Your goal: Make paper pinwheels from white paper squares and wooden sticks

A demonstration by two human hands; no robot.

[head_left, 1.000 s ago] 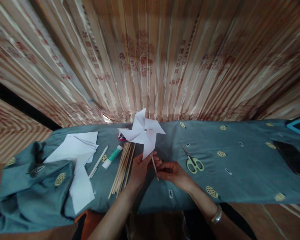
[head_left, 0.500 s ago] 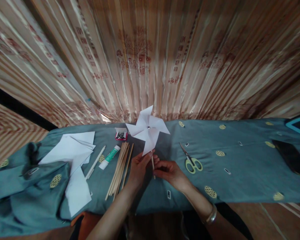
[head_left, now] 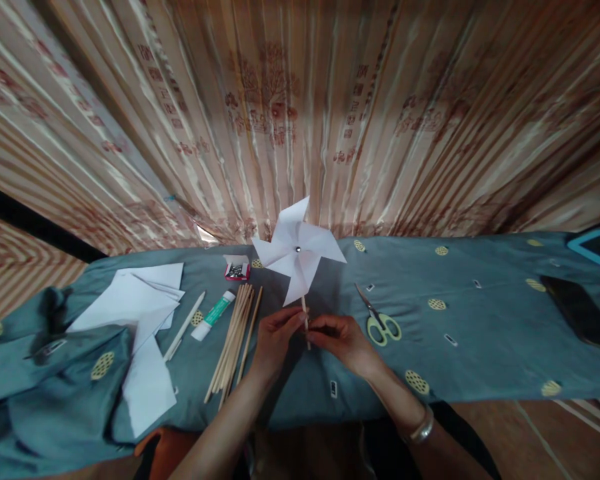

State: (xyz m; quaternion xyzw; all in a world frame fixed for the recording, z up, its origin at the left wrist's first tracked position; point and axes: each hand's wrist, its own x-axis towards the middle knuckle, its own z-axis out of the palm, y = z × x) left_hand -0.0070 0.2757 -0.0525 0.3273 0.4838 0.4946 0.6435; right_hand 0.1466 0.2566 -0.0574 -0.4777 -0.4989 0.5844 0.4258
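A white paper pinwheel [head_left: 300, 252] with a silver pin at its centre stands upright in front of me on a thin wooden stick [head_left: 304, 305]. My left hand [head_left: 279, 337] pinches that stick just below the paper blades. Slightly lower, my right hand [head_left: 344, 341] also has its fingertips closed on the stick, whose bottom end pokes out beneath them. To the left of my left hand lies a bundle of wooden sticks [head_left: 233, 340]. Green-handled scissors [head_left: 380, 323] rest to the right of my right hand.
A glue stick [head_left: 213, 316], a white pen [head_left: 185, 327] and a small open box of pins [head_left: 237, 268] lie left of the sticks. Farther left are white paper sheets [head_left: 135, 303]. A dark phone [head_left: 583, 313] lies far right on the grey-green cloth [head_left: 475, 347]. A striped curtain hangs behind.
The pinwheel has risen slightly and its blades have turned a little. My left hand's fingers have shifted, baring more stick under the blades. The view has moved slightly.
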